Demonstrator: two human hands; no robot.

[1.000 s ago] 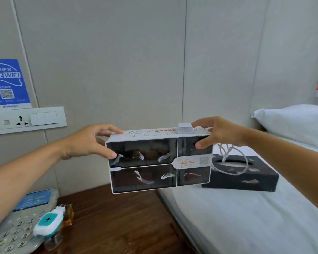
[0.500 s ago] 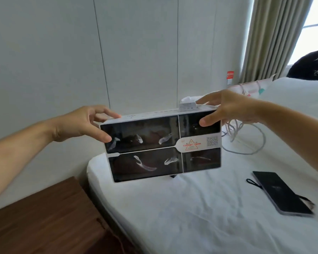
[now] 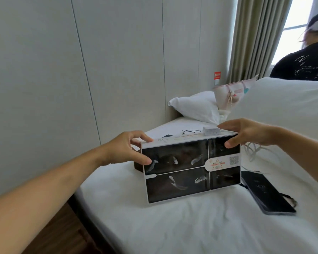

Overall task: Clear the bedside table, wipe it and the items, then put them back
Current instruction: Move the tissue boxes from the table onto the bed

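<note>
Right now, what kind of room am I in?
Probably a hotel bedroom: a bed made up in white sheets, a white pillow against a padded panelled wall, and curtains drawn beside a window.

The white-framed box [image 3: 191, 167] has travelled from above the dark wooden table [image 3: 59, 233] across to the bed [image 3: 173, 226]. A second ago it hung in the air over the table's edge; now its bottom edge rests on the white sheet, just beside a black phone [image 3: 264, 193]. The left hand [image 3: 127, 147] and right hand [image 3: 246, 132] came down with it.
</note>
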